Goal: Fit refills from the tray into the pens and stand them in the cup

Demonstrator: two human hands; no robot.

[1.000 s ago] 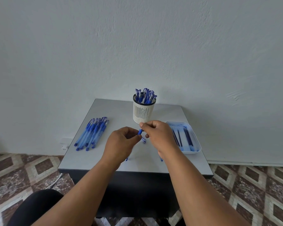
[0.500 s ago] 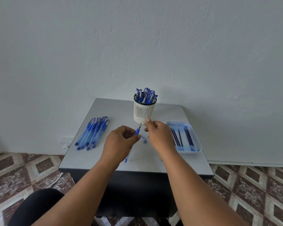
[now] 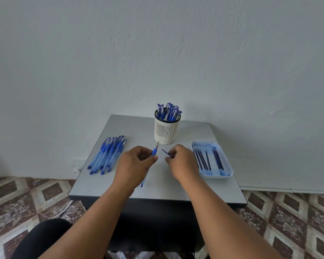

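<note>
Left hand (image 3: 134,163) grips the pen (image 3: 154,151), tip up and far toward the cup (image 3: 165,130); right hand (image 3: 181,161), just right, pinches a small dark piece (image 3: 166,152), long axis aimed left at it.

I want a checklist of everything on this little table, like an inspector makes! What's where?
Surface: grey table, set against a white wall.
Job's things: white cup full of pens; pile of pens at left; tray with refills at right.
Clutter: nothing seen.
Hands: left hand grips a pen, tip up; right hand pinches a thin dark piece, apart from the pen.
Cables: white cable on the floor at left.
Surroundings: patterned floor tiles.
</note>
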